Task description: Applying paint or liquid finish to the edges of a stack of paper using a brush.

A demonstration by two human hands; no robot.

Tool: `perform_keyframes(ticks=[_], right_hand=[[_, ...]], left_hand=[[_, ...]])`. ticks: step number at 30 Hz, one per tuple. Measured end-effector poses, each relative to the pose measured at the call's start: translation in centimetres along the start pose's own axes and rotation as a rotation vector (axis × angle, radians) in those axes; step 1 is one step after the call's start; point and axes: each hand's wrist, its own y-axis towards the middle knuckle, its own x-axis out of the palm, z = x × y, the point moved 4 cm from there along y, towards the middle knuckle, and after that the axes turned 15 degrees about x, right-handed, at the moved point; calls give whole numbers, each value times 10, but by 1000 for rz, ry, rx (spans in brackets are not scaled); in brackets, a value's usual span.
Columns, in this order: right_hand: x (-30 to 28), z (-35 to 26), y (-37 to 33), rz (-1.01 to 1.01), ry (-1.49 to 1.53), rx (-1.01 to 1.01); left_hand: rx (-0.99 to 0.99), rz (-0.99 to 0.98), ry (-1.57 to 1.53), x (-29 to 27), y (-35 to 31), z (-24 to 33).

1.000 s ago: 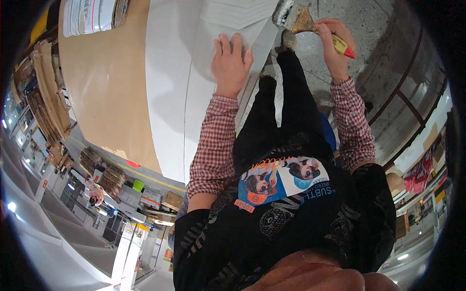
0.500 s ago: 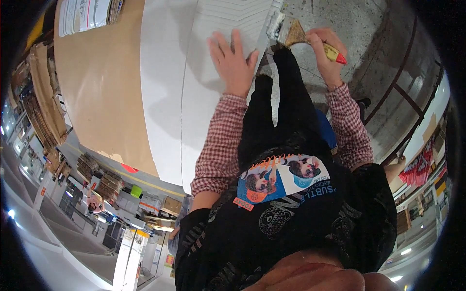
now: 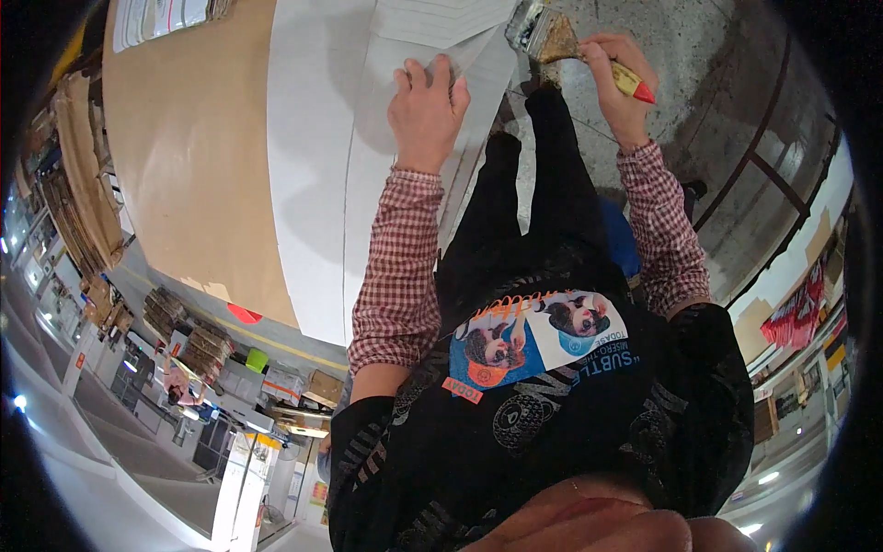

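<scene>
My right hand [image 3: 624, 97] grips a flat paintbrush [image 3: 556, 41]. Its handle is pale with a red tip, its ferrule is stained brown, and the whitish, wet-looking bristles point left beside the sheets' edge. My left hand [image 3: 427, 118] lies on the white sheets [image 3: 391, 124], fingers bent and a little apart, with the thumb toward the right edge. Just beyond its fingertips the sheets show fanned, stepped edges [image 3: 437, 23]. Whether a sheet is pinched under the fingertips cannot be seen.
Brown cardboard [image 3: 193, 156] lies left of the white sheets, with a bundle of printed sheets [image 3: 161, 20] at its far end. Below is a speckled grey floor [image 3: 662, 28]. A blue object [image 3: 621, 239] stands by my leg. Cardboard stacks [image 3: 87, 184] line the left.
My left hand has drawn back slightly left and nearer, its spread fingers now bent. The fanned edges shifted. The brush stays in my right hand, almost in place.
</scene>
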Motion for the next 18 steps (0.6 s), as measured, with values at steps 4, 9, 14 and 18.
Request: perform_keyframes(ticks=[4, 9, 14, 18], right_hand=[[-10, -10, -14, -5, 3, 34], [-1, -14, -11, 42, 39, 61], [7, -19, -28, -13, 46, 135], [8, -22, -32, -17, 64, 206]], left_hand=[[2, 21, 81, -6, 4, 5], [-4, 62, 116, -1, 1, 5], [-143, 140, 92, 8, -34, 13], [-236, 108, 77, 18, -73, 3]])
